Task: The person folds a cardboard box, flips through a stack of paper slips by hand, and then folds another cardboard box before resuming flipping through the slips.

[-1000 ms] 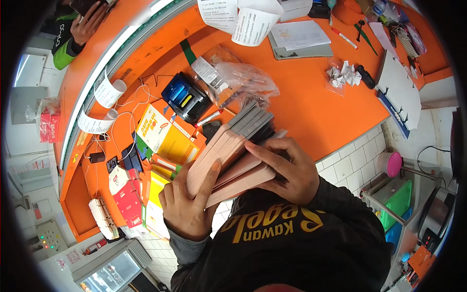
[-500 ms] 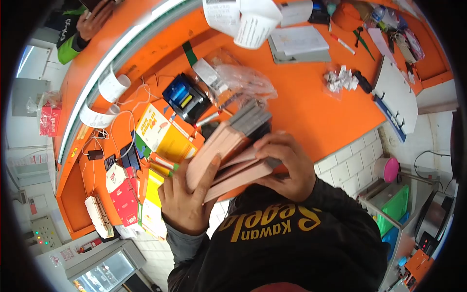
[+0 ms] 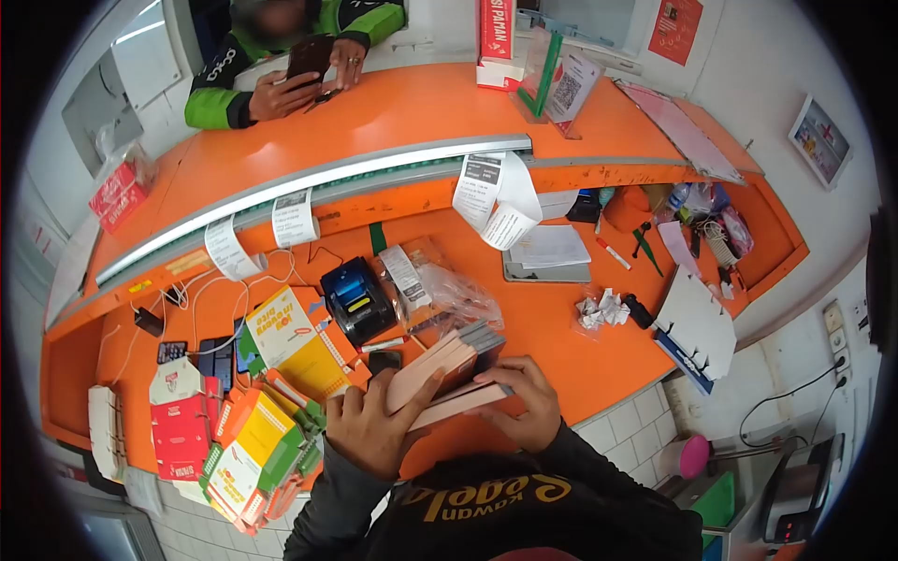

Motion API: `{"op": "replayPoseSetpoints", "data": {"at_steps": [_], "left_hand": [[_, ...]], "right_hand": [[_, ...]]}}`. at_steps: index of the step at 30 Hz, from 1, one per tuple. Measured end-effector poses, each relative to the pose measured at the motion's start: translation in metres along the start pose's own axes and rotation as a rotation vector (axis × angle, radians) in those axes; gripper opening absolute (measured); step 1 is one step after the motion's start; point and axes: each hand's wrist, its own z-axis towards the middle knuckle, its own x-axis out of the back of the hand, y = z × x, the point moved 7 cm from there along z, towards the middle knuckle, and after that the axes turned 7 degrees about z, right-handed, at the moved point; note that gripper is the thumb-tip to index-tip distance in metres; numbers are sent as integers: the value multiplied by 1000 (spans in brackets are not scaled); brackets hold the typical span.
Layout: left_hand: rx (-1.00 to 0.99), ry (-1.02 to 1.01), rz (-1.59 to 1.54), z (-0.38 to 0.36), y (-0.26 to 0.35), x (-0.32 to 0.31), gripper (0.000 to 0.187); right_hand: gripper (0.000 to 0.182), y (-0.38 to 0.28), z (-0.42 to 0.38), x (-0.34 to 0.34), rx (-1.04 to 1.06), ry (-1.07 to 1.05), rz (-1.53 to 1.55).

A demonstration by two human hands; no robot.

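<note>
A stack of flat pinkish-tan slabs with grey ends is held between my hands in front of my chest, above the front edge of the orange counter. Their exact kind I cannot make out. My left hand is closed around the left end, thumb over the top. At the right end, my right hand has its fingers curled on the nearer slab, which stands slightly apart from the others. Just beyond the stack lie a clear plastic bag and a black-and-blue printer.
Flattened yellow and red food boxes pile up at left. Receipts hang from the metal rail. Crumpled paper and a clipboard lie right. Across the counter, a person in a green-and-black jacket holds a phone.
My view has lifted and turned toward the far counter, bringing the person opposite into fuller view. The slabs, fanned apart before, now sit closer together in my hands.
</note>
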Motion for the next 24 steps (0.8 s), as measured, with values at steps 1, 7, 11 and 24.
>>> {"op": "replayPoseSetpoints", "data": {"at_steps": [1, 7, 11, 24], "left_hand": [[-9, 45, 26, -1, 0, 0, 69], [19, 60, -38, -1, -2, -2, 64], [-2, -31, -29, 1, -4, -5, 69], [19, -70, -33, 1, 0, -3, 74]], "right_hand": [[44, -1, 1, 0, 27, 28, -15], [43, -2, 3, 1, 42, 61, -36], [42, 1, 6, -2, 74, 85, -21], [44, -2, 4, 3, 117, 106, -80]]}}
